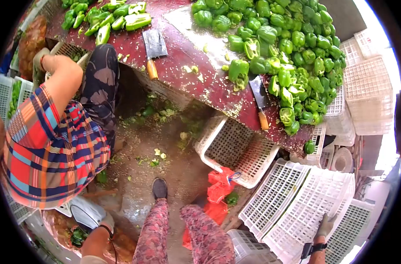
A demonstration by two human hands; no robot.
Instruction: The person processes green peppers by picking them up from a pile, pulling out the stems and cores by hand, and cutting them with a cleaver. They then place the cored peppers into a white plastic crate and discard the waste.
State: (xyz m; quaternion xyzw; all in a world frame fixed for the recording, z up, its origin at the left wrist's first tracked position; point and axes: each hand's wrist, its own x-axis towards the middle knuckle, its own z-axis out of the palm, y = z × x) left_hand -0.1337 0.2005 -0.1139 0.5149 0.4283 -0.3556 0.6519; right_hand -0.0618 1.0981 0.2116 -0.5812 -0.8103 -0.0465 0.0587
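My right hand (325, 226), gloved and with a black strap at the wrist, grips the edge of a white plastic crate (308, 207). That crate is tilted and lies against another white crate (275, 189). At the lower left, my left hand (107, 221), also gloved, is beside a grey-white object (84, 211) that I cannot make out; its fingers are mostly hidden. An empty white crate (240, 149) leans under the edge of the red table (187, 79). Red netting (220, 185) hangs at its near corner.
Green peppers (297, 39) are piled on the table's right side, with cut ones (136, 21) at the left. Two cleavers (155, 46) (258, 94) lie near its edge. A person in a plaid shirt (55, 149) sits at the left. Stacked crates (369, 94) stand at the right.
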